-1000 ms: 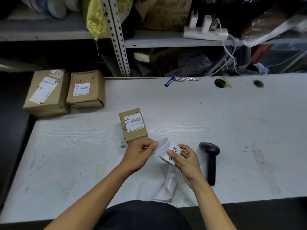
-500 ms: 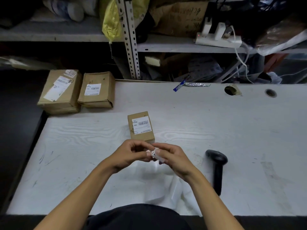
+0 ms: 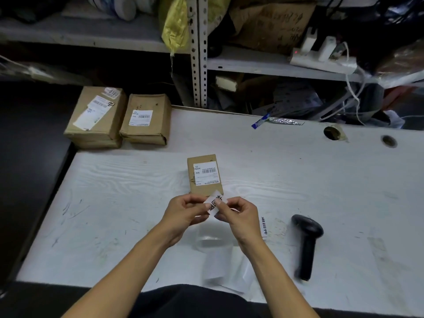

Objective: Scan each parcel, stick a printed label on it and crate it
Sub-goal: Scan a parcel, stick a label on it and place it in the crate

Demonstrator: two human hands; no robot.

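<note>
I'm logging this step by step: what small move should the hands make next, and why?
Probably press the label onto the small parcel just beyond it: both the left hand and right hand pinch it, and the scanner lies set aside.

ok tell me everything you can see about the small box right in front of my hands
The small box is a brown cardboard parcel, closed, lying flat on the white wood-grain table, long side running away from you. A white shipping label with a barcode and printed text covers most of its top right part. Its near edge sits just beyond the printed label pinched between the left hand and the right hand; the label overlaps its near corner in view, but contact cannot be told.
</note>
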